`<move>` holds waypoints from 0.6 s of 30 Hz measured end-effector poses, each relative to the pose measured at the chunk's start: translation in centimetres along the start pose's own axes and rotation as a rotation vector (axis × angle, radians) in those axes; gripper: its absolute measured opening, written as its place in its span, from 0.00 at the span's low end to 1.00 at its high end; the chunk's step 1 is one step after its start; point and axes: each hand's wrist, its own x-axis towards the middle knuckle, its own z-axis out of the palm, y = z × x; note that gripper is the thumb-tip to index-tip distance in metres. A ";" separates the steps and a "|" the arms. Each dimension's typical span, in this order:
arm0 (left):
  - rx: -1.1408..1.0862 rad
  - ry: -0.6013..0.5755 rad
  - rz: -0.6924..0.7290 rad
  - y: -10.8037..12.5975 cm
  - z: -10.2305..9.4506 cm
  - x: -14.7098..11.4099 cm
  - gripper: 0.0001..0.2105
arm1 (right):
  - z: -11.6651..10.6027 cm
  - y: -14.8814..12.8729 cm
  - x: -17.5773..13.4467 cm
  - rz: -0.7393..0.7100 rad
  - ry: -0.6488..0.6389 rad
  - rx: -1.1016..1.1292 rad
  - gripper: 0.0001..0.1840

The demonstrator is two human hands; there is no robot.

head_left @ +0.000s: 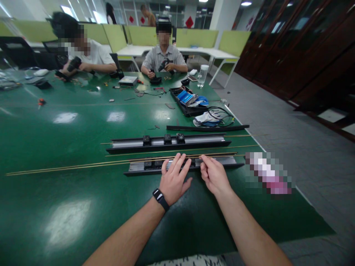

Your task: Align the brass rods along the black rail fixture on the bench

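Observation:
Two thin brass-coloured rods (69, 166) run leftward from my hands, lying over the nearer black channel (222, 166) and out past its left end. My left hand (173, 181), with a dark watch on its wrist, rests fingers spread over the rods and the channel's middle. Just to its right, my right hand (215, 175) pinches the rods between thumb and forefinger. Inside this channel are a pale strip and black blocks (148, 163), partly hidden by my fingers. Behind lies a second black channel (122, 150) holding three black blocks (167, 139). Another thin rod (238, 147) lies between the channels.
Farther back are a long black bar (208, 128), a black tray (177, 101) with blue packets, white-and-blue gloves (208, 118) and a clear jar (203, 75). Two people sit across the green table (83, 129), holding dark power tools. A blurred-out pink and white item (267, 171) lies at right.

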 end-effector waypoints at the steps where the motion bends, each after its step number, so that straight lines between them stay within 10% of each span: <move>1: 0.001 0.002 0.000 0.0 0.0 0.0 0.28 | 0.0 0.0 0.0 0.004 -0.004 -0.002 0.20; 18: 0.002 0.006 0.001 0.0 0.0 0.0 0.29 | 0.1 0.3 0.1 0.001 -0.011 -0.003 0.20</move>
